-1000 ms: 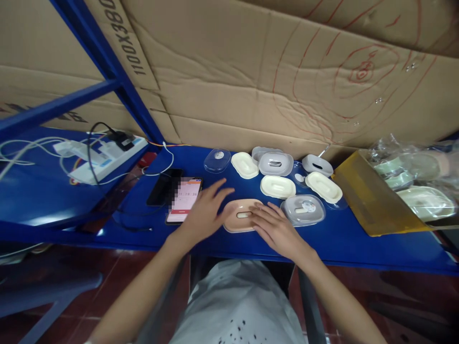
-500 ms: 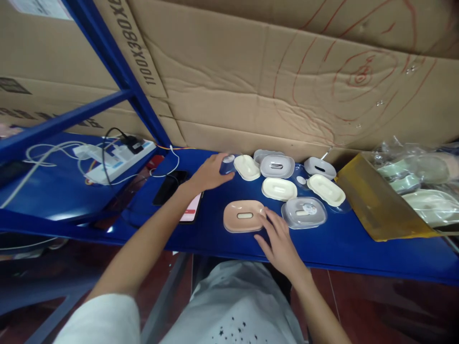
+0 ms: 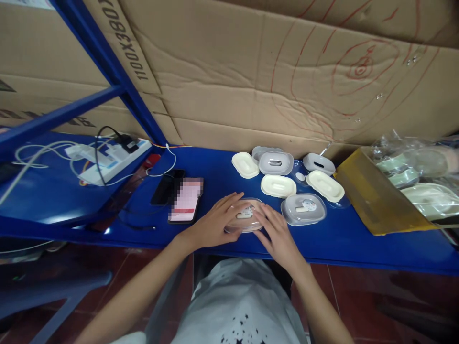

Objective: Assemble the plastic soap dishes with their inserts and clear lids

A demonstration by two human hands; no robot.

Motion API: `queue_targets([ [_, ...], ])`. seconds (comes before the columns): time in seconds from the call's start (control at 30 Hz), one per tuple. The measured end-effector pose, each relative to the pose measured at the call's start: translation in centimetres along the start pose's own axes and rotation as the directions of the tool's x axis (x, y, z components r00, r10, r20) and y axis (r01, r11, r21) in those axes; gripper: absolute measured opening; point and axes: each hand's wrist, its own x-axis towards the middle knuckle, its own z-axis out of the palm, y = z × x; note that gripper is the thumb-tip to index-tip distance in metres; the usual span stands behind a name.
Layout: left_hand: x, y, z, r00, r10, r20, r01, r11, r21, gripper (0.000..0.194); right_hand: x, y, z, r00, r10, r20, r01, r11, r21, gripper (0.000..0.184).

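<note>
A pink oval dish, like a soap dish (image 3: 239, 224), lies near the front edge of the blue table under a clear plastic lid (image 3: 247, 209) that bears a round printed sticker. My left hand (image 3: 218, 220) curls round the left end of the lid, thumb at the front and fingers over the top. At the right end my right hand (image 3: 274, 229) grips it, with fingertips on the lid and thumb low at the front. Just to the right is a grey dish under a similar clear lid (image 3: 304, 210). The exact fit of the pink dish's lid is partly hidden by my fingers.
Behind lie cream trays (image 3: 278, 186), grey dishes (image 3: 276, 163) and a loose clear lid (image 3: 299, 173). A yellow-brown bin (image 3: 376, 200) with bagged parts stands right. Left are a lit phone (image 3: 186, 203), a dark phone (image 3: 163, 188) and a power strip (image 3: 114, 165). Cardboard (image 3: 222, 81) backs the table.
My left hand has brought the clear lid from the back left of the table onto the pink dish. My right hand has stayed at the dish's right end, its fingers now on the lid.
</note>
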Motion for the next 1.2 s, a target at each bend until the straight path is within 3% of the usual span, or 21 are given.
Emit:
queue_targets([
  [0.13,-0.8,0.1,0.8,0.998,-0.038,-0.055,0.041,0.997,0.065,0.078,-0.1,-0.1,0.3,0.997,-0.045,-0.06,0.042,0.997,-0.059,0.071],
  [0.3,-1.1,0.5,1.8,0.996,0.023,-0.091,-0.013,0.994,0.106,0.07,-0.5,-0.2,0.6,0.993,-0.058,-0.106,0.048,0.995,-0.093,0.075],
  [0.4,-1.2,0.7,2.0,0.994,0.011,-0.106,0.007,0.986,0.169,0.068,-0.5,-0.4,0.3,0.997,-0.059,-0.056,0.054,0.994,-0.09,0.074],
  [0.5,-0.7,0.5,1.5,0.992,-0.075,-0.097,0.099,0.958,0.269,0.063,-1.2,0.4,-1.4,0.998,-0.066,0.02,0.067,0.993,-0.096,0.073],
  [0.6,0.7,-0.1,0.7,0.97,-0.174,-0.171,0.225,0.908,0.353,0.058,-3.0,2.9,-3.9,0.989,0.074,-0.127,-0.097,0.978,-0.184,0.06],
  [0.67,1.9,0.0,0.3,0.946,-0.198,-0.256,0.286,0.881,0.376,0.057,-4.4,4.7,-5.2,0.924,0.227,-0.308,-0.307,0.921,-0.241,0.05],
  [0.73,2.9,0.7,0.3,0.933,-0.181,-0.311,0.293,0.883,0.366,0.058,-5.3,5.7,-5.7,0.857,0.329,-0.397,-0.442,0.865,-0.239,0.048],
  [0.77,3.2,1.3,0.5,0.934,-0.162,-0.318,0.275,0.894,0.353,0.059,-5.6,5.8,-5.7,0.844,0.355,-0.402,-0.465,0.857,-0.22,0.05],
  [0.83,3.5,2.8,1.2,0.949,-0.119,-0.292,0.215,0.922,0.323,0.057,-5.4,5.3,-5.2,0.86,0.371,-0.349,-0.44,0.886,-0.143,0.055],
  [0.93,3.4,4.7,2.5,0.982,-0.045,-0.184,0.098,0.952,0.29,0.054,-4.3,4.7,-4.9,0.896,0.367,-0.25,-0.38,0.925,-0.005,0.061],
  [1.0,3.2,5.3,3.2,0.992,-0.019,-0.122,0.053,0.958,0.281,0.052,-3.7,5.8,-5.5,0.895,0.375,-0.242,-0.39,0.921,-0.016,0.056],
  [1.07,3.0,5.1,3.6,0.995,-0.029,-0.098,0.056,0.957,0.285,0.05,-4.0,8.0,-6.3,0.852,0.42,-0.313,-0.479,0.866,-0.142,0.053],
  [1.2,3.0,3.8,3.5,0.988,-0.066,-0.139,0.106,0.946,0.306,0.049,-6.8,12.3,-7.6,0.732,0.525,-0.434,-0.675,0.644,-0.36,0.064],
])
